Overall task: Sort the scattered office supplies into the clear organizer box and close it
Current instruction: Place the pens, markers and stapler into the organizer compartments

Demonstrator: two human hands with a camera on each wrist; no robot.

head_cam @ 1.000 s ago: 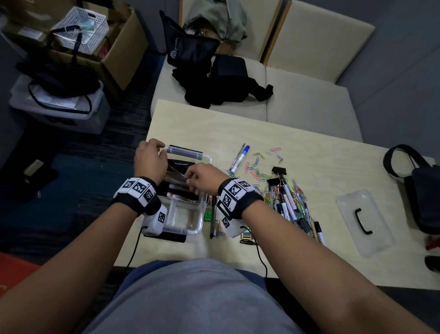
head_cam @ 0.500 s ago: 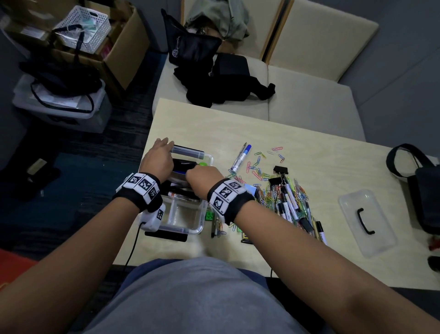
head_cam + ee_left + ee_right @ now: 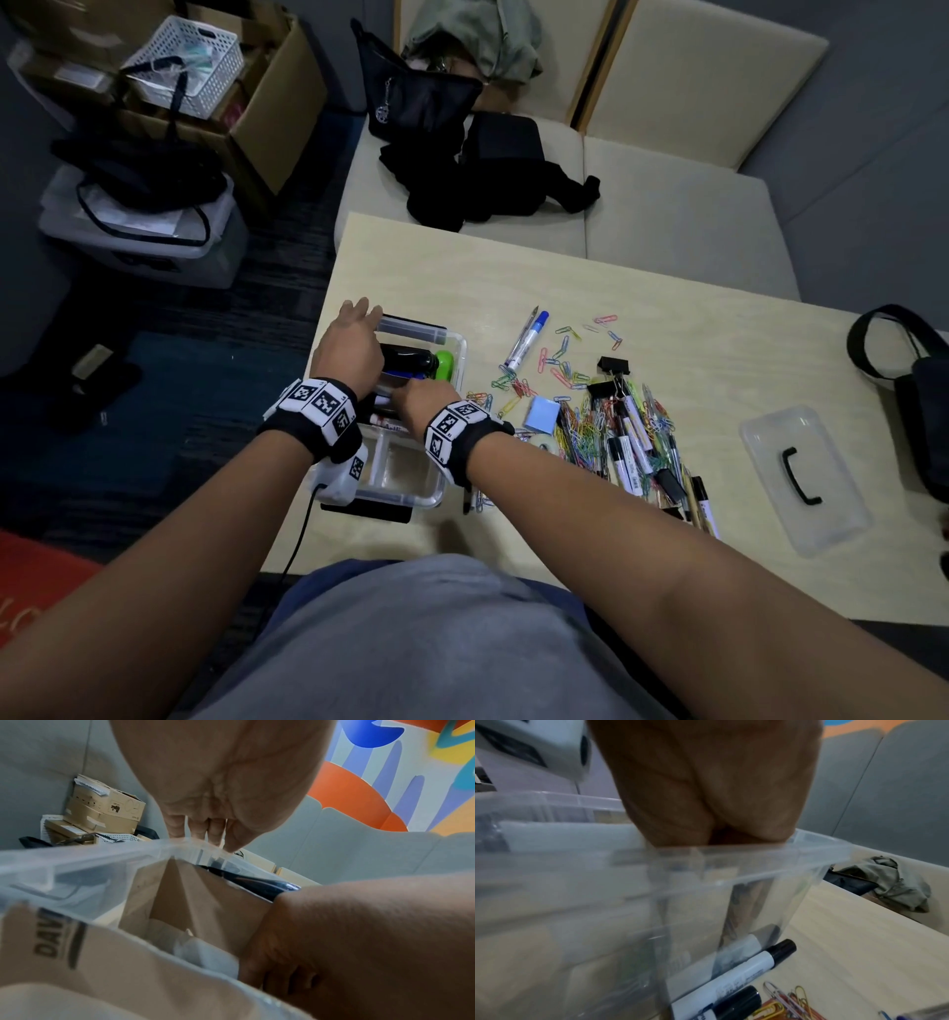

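Observation:
The clear organizer box (image 3: 456,345) stands at the table's left end, with a black item (image 3: 405,357), a green item (image 3: 444,363) and markers (image 3: 384,422) inside. My left hand (image 3: 359,318) lies over its far left corner. In the left wrist view this left hand (image 3: 205,833) has straight fingers touching the box rim (image 3: 102,858). My right hand (image 3: 423,401) reaches down into the middle of the box. Its fingers curl inward and the tips are hidden, also in the right wrist view, where the right hand (image 3: 706,801) dips behind the rim (image 3: 770,852). The lid (image 3: 801,478) lies far right.
A heap of markers and coloured paper clips (image 3: 616,431), a blue sticky pad (image 3: 542,413), a blue-capped pen (image 3: 526,339) and a black binder clip (image 3: 613,365) lie right of the box. A black bag (image 3: 924,401) sits at the table's right edge. A sofa (image 3: 667,231) stands behind.
My left hand slid from above the box to its far left corner and its fingers straightened. My right hand pushed leftward and lower into the box.

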